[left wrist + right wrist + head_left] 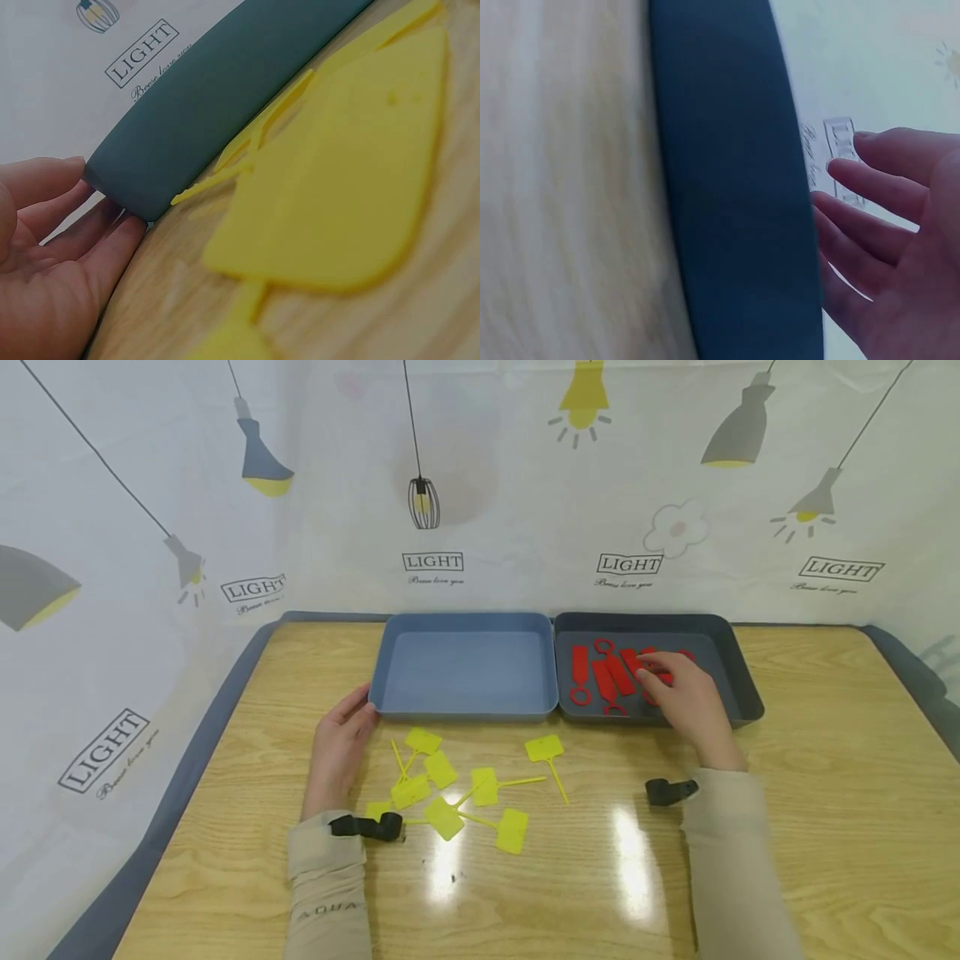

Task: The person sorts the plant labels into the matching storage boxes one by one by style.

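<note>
Though flat, ringed red tags; loose, empty right fingers (left loose against tray).

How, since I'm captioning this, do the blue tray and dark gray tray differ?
The blue tray is paler than the dark gray tray. Red tags lie in the dark gray tray, none in the blue tray. The left hand touches the blue tray; the right hand is over the dark gray tray. Both are shallow, rectangular and side by side.
</note>
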Demonstrator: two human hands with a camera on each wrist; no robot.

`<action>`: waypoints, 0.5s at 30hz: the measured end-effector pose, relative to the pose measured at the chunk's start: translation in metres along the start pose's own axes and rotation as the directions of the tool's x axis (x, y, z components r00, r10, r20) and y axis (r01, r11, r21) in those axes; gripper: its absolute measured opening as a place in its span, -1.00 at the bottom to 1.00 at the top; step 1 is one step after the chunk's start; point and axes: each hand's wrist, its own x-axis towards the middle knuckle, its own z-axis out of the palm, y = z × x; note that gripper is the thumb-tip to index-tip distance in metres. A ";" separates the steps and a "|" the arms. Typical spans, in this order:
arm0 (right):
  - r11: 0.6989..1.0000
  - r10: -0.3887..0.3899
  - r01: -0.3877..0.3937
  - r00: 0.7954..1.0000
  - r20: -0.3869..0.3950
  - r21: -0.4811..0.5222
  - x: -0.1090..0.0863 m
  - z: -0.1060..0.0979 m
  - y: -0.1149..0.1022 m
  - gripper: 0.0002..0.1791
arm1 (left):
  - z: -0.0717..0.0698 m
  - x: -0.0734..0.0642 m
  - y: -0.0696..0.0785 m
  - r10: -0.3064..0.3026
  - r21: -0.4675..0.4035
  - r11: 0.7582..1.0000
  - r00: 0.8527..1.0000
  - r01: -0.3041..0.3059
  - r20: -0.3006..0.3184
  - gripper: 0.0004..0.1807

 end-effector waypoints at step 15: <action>0.989 0.150 -0.146 0.979 -0.137 0.037 -0.016 -0.039 0.030 -0.41 | 0.000 0.000 -0.001 0.003 0.003 1.000 1.000 -0.003 -0.006 -0.53</action>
